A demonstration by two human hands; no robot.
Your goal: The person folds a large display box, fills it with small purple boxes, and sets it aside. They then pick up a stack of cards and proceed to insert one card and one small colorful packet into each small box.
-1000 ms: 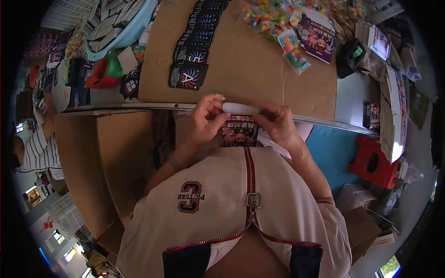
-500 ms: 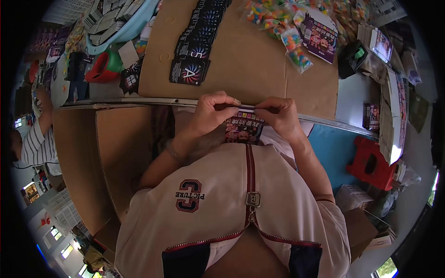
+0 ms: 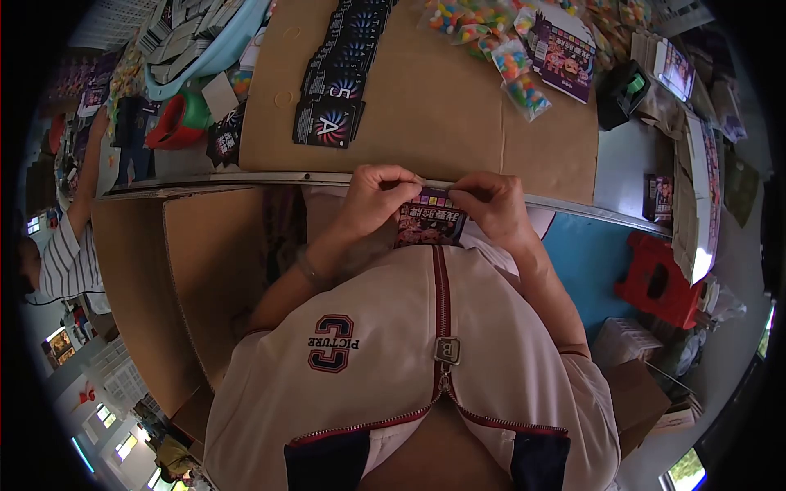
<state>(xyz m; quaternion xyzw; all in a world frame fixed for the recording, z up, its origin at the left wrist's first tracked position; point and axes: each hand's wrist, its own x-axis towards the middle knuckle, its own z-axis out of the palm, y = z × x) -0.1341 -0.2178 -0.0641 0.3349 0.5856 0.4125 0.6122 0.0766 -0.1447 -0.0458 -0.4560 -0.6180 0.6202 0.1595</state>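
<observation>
Just in front of my chest, at the table's edge, I hold a small dark purple printed box (image 3: 430, 223) with a row of coloured squares and large characters on its face. My left hand (image 3: 381, 195) pinches its upper left corner between thumb and fingers. At the upper right corner, my right hand (image 3: 494, 204) grips it the same way. The box's lower end hangs near my shirt. Beyond my hands, a long overlapping row of black cards (image 3: 332, 123) lies on a cardboard sheet (image 3: 426, 106).
Bags of coloured beads (image 3: 524, 86) and another purple box (image 3: 563, 57) lie at the back right. A light blue basin (image 3: 209, 69) full of cards stands back left, near a red-green container (image 3: 176, 123). An open carton (image 3: 217, 278) is at my left, a red stool (image 3: 655, 278) at right.
Both hands keep their grip on the box; its pale top strip shows less now. The view has shifted slightly. At far left, another person's arm has stretched forward toward the table.
</observation>
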